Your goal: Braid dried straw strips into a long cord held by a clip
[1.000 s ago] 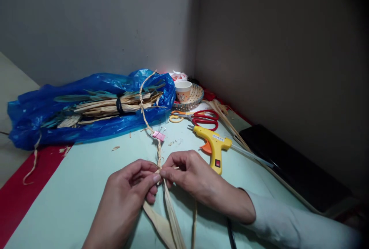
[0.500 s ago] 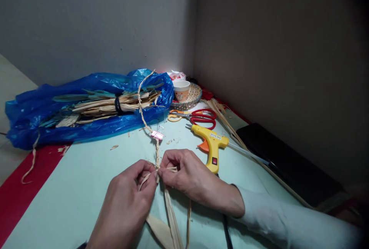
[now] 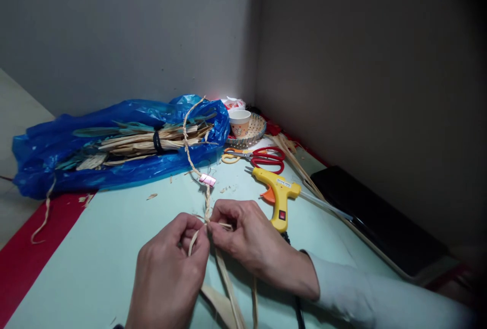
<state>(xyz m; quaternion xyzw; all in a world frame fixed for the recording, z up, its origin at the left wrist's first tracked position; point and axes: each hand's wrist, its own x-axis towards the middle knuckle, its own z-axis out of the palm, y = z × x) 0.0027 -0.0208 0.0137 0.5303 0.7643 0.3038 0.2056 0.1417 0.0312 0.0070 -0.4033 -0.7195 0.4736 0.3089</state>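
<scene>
A thin braid of pale dried fibre [image 3: 207, 198] runs from the blue bag down to my fingertips, with a pink binder clip [image 3: 207, 180] fastened on it. My left hand [image 3: 171, 263] pinches a strand at the braid's lower end. Close beside it, my right hand [image 3: 247, 240] pinches another strand, whose short end shows between its fingers. Loose flat strips [image 3: 228, 288] hang below both hands towards the near edge. The exact crossing of the strands is partly hidden by my fingertips.
A blue plastic bag [image 3: 125, 110] holds a tied fibre bundle [image 3: 175, 137]. A yellow glue gun [image 3: 281, 197], red-handled scissors [image 3: 268, 159], a paper cup [image 3: 239, 124] in a woven basket [image 3: 258, 128] and a black flat object [image 3: 373, 217] stand beyond and to the right.
My left hand has turned slightly and moved a little to the right, and the strand in it now curves differently. My right hand sits slightly lower. The view has shifted a little.
</scene>
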